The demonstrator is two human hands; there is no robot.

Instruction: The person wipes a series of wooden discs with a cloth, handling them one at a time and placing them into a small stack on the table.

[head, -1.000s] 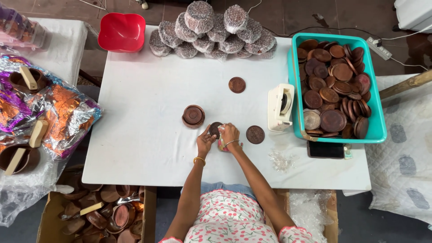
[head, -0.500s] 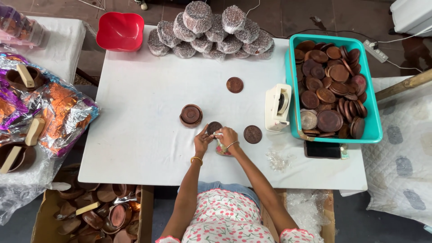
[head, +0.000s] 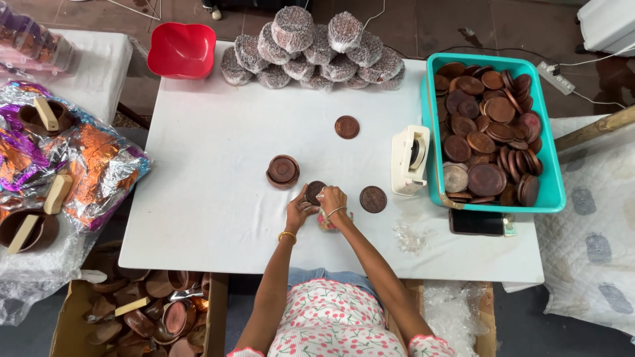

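on white table (head: 218,198) | left hand (head: 299,213), right hand (head: 332,198) | both hands pinching brown disc (head: 314,191)

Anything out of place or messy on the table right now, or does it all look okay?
Mostly tidy. One odd spot: a dark phone-like slab lies half tucked under the teal tub of brown discs, with crumpled clear plastic loose beside it. Both hands, left and right, hold a brown disc. Nothing spilled.

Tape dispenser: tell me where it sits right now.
In the head view, the white tape dispenser stands on the white table, right of centre, against the teal bin of brown discs.
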